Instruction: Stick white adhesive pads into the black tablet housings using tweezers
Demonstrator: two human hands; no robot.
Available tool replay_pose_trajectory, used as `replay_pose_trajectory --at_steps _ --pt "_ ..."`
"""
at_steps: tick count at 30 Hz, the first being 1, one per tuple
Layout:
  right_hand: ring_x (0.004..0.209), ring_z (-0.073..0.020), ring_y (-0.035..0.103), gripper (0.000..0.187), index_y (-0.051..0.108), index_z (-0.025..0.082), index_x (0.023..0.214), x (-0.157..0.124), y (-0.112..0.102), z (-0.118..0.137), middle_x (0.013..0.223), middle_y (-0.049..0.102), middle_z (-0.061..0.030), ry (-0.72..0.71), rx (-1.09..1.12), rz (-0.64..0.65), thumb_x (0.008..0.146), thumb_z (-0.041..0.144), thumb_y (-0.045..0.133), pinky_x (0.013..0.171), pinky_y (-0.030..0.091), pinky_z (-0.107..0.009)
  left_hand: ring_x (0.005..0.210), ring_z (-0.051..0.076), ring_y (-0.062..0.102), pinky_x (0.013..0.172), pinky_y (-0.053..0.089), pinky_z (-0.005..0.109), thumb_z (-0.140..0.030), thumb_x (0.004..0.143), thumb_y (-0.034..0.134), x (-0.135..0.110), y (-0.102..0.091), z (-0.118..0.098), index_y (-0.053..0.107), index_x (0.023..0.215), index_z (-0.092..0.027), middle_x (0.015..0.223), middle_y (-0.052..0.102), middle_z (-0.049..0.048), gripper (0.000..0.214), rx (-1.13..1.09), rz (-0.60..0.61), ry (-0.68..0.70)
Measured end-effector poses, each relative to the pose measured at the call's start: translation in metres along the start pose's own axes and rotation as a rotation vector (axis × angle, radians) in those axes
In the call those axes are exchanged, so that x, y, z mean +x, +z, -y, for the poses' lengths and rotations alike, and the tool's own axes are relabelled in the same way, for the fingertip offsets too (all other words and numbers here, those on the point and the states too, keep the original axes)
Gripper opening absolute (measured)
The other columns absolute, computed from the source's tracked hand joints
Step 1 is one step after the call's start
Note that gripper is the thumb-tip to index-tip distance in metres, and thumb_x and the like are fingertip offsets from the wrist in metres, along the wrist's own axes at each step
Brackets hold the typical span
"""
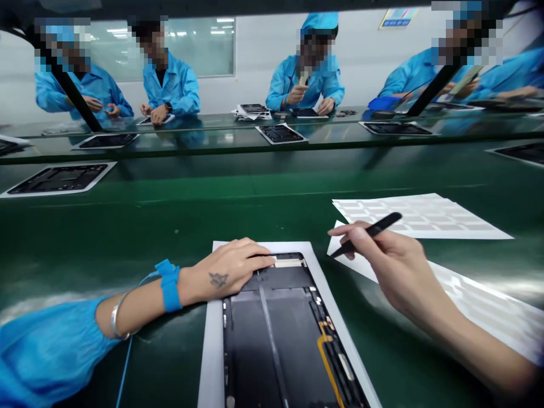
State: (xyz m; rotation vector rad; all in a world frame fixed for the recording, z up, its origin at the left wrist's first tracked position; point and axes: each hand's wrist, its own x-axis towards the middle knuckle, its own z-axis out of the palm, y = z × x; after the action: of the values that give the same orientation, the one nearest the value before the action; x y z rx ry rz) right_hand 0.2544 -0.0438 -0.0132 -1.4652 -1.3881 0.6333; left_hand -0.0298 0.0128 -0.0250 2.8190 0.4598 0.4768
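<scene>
The left hand (225, 272), fingers loosely curved and holding nothing, rests on the top edge of a flat black metal tablet casing (272, 334) lying on white card (210, 362). The right hand (391, 272) pinches slim matte-black tweezers (365, 234) in a narrow grip, with a glossy white sheet of labels (420, 215) just beyond it.

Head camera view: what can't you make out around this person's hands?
All in the head view:
The black metal tablet housing: its lower end is cut off by the bottom edge, and its upper part is hidden by the left hand.
The slim black tool: the right hand covers its grip, so its exact type is unclear.
The white label sheet: cut off by the right edge, washed out by glare.
The centre co-worker's hands: too small to show clearly what they hold.
</scene>
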Motion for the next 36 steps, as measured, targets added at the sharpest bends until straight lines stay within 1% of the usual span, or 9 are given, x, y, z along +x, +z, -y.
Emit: replay_pose_trajectory --at_steps 4,9,13,16,19,22,26,31,36 --pt "0.066 -0.0184 0.064 0.039 0.074 0.023 0.076 0.000 0.002 -0.006 0.093 0.070 -0.0074 0.148 0.193 -0.027 0.079 0.062 0.067 0.069 0.059 -0.039 0.115 0.023 0.055 0.096 0.051 0.039 -0.005 0.095 0.037 0.001 0.000 -0.004 0.056 0.126 -0.011 0.128 0.061 0.0133 0.037 0.006 -0.009 -0.006" --pt "0.069 -0.0208 0.070 0.039 0.075 0.023 0.082 0.001 0.010 -0.013 0.093 0.073 -0.0083 0.195 0.181 -0.003 0.080 0.061 0.067 0.070 0.063 -0.038 0.115 0.020 0.055 0.098 0.050 0.035 -0.008 0.097 0.038 0.004 -0.002 -0.001 0.058 0.122 -0.015 0.125 0.062 0.0102 0.033 -0.114 -0.035 -0.064" --pt "0.075 -0.0247 0.074 0.042 0.075 0.025 0.101 -0.001 0.018 -0.011 0.078 0.076 -0.0071 0.097 0.053 0.116 0.086 0.060 0.060 0.076 0.063 -0.040 0.108 0.018 0.058 0.093 0.049 0.032 -0.013 0.097 0.042 0.015 -0.001 0.000 0.063 0.112 -0.020 0.122 0.062 0.0055 0.026 -0.202 -0.055 -0.218" --pt "0.077 -0.0247 0.075 0.042 0.074 0.027 0.107 -0.004 0.020 -0.008 0.084 0.077 -0.0068 0.007 0.004 0.161 0.086 0.061 0.059 0.075 0.063 -0.040 0.108 0.019 0.056 0.096 0.047 0.037 -0.013 0.093 0.047 0.027 -0.003 -0.007 0.063 0.109 -0.023 0.126 0.059 0.0027 0.025 -0.219 0.025 -0.320" --pt "0.079 -0.0241 0.075 0.041 0.073 0.028 0.110 -0.006 0.020 -0.008 0.089 0.078 -0.0069 -0.010 -0.005 0.173 0.087 0.059 0.059 0.074 0.063 -0.038 0.115 0.021 0.051 0.099 0.045 0.042 -0.009 0.092 0.045 0.038 -0.006 -0.015 0.059 0.114 -0.025 0.133 0.054 0.0018 0.031 -0.242 0.120 -0.367" --pt "0.087 -0.0246 0.075 0.038 0.073 0.030 0.113 -0.009 0.020 -0.009 0.099 0.078 -0.0062 -0.043 -0.026 0.195 0.088 0.055 0.060 0.078 0.063 -0.038 0.121 0.022 0.047 0.102 0.043 0.046 -0.006 0.091 0.038 0.042 -0.009 -0.018 0.057 0.114 -0.025 0.136 0.052 0.0023 0.036 -0.279 0.151 -0.389" --pt "0.091 -0.0251 0.074 0.035 0.073 0.031 0.114 -0.011 0.019 -0.011 0.103 0.077 -0.0056 -0.065 -0.049 0.211 0.089 0.052 0.060 0.081 0.062 -0.039 0.133 0.024 0.040 0.106 0.040 0.050 -0.003 0.087 0.034 0.040 -0.013 -0.011 0.061 0.102 -0.024 0.139 0.051 0.0024 0.037 -0.288 0.139 -0.410" --pt "0.091 -0.0249 0.075 0.035 0.073 0.031 0.114 -0.011 0.019 -0.011 0.104 0.077 -0.0056 -0.051 -0.034 0.223 0.089 0.051 0.060 0.082 0.062 -0.038 0.133 0.026 0.040 0.106 0.039 0.053 -0.002 0.084 0.035 0.037 -0.012 -0.004 0.064 0.096 -0.024 0.139 0.052 0.0017 0.038 -0.272 0.141 -0.432" --pt "0.092 -0.0248 0.074 0.034 0.074 0.030 0.113 -0.010 0.019 -0.011 0.104 0.077 -0.0052 -0.074 -0.048 0.217 0.089 0.051 0.060 0.081 0.062 -0.037 0.137 0.026 0.036 0.110 0.035 0.055 -0.002 0.083 0.035 0.045 -0.016 -0.011 0.063 0.107 -0.026 0.146 0.046 0.0014 0.044 -0.321 0.207 -0.433"
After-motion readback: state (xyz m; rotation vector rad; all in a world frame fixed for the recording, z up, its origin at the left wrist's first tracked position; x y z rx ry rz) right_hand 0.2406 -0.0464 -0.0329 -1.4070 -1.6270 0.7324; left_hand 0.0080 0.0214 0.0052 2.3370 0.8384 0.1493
